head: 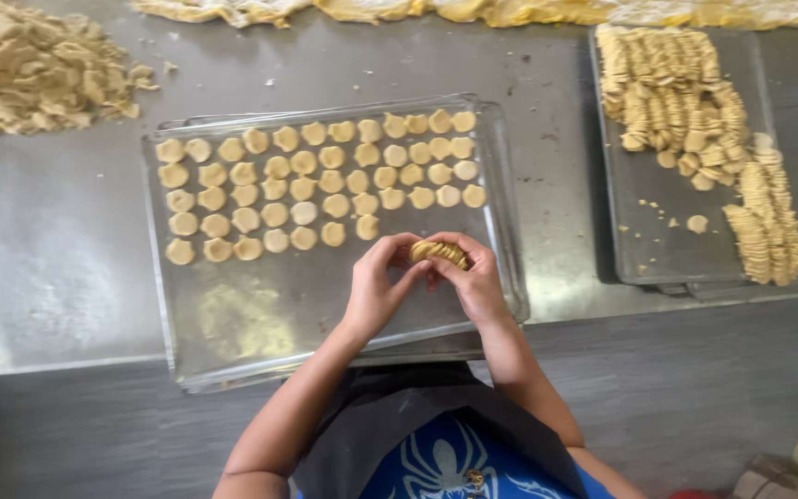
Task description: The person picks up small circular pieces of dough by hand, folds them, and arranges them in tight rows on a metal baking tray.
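Note:
A metal baking tray (233,323) lies in front of me with several rows of small round dough discs (302,188) across its far half. Over the tray's near right part, my left hand (376,291) and my right hand (473,277) meet around a short stack of dough discs (438,251). Both hands have fingers closed on that stack, left from the left side, right from the right and above. The nearest laid disc (368,226) sits just beyond my left fingers.
A second tray (658,249) at the right holds long stacked rows of dough discs (685,102). A heap of dough scraps (30,69) lies at the far left on the steel table (48,277). A strip of rolled dough (510,11) runs along the far edge.

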